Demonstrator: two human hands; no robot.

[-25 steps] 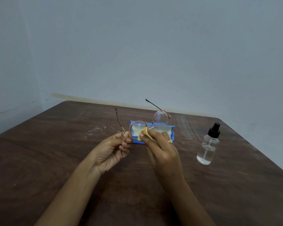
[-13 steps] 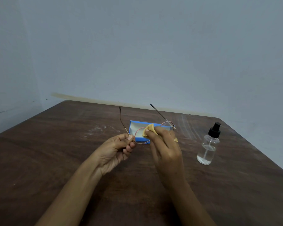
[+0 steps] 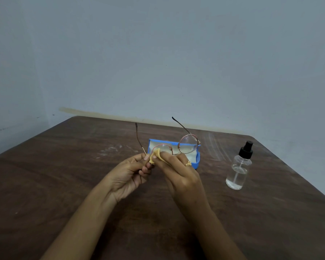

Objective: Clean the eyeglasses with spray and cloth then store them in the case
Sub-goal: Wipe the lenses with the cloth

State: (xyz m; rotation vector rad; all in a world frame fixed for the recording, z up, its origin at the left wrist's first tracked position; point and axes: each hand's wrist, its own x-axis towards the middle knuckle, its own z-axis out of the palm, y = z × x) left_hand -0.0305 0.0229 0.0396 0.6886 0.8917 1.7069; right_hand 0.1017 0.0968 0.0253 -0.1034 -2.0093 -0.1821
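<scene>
Shifted outward since earlier, the cloth (image 3: pixel 156 155) is being pinched round the lens's outer rim by the right grip (image 3: pixel 178 171); the eyeglasses (image 3: pixel 188 143) are being pinched at the hinge by the left grip (image 3: pixel 131 173), in front of the case (image 3: pixel 197 162) (light, even pressure being advisable).

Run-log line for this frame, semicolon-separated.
phase: lens wipe; left hand: holds eyeglasses at frame; right hand: pinches yellow cloth on lens; case: open, behind hands; spray bottle: upright, apart

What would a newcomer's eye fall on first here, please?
At centre, the left hand holds thin metal-framed round eyeglasses while the right hand pinches a small yellow cloth on one lens. Behind them lies an open blue case; a clear spray bottle with black pump stands right.
</scene>
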